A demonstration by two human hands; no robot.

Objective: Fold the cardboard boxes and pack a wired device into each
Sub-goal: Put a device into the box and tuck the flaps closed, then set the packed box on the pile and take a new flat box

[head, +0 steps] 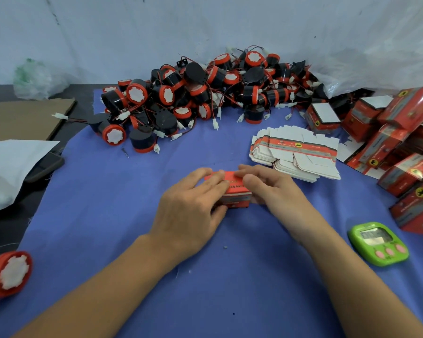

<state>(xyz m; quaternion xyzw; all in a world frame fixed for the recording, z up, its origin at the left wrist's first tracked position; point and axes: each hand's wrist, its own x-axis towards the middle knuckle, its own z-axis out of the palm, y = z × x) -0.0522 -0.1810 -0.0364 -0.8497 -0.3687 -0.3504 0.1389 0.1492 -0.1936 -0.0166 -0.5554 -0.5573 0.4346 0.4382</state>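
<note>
Cloth, blue (pixel 108 191), as work surface. Pile of wired devices (pixel 200 93) at far edge. Finished boxes (pixel 401 142) heaped right. Flat blanks (pixel 296 152) fanned just beyond right hand (pixel 274 191). Green timer (pixel 379 242) near right. Red box (pixel 235 191) at cloth centre, gripped by left hand (pixel 188 211) and right. Long axis roughly near-to-far; fingers cover much of it.

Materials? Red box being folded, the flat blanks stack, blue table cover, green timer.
Red box: thin printed card, finish unclear; crisp folded edges, printed faces.
Flat blanks: seemingly the same card, matte white reverse; die-cut flaps, thin fanned sheets.
Blue cover: matte cloth, possibly nonwoven; loose threads at its left edge.
Green timer: glossy moulded plastic; bright highlights on its rim.
</note>
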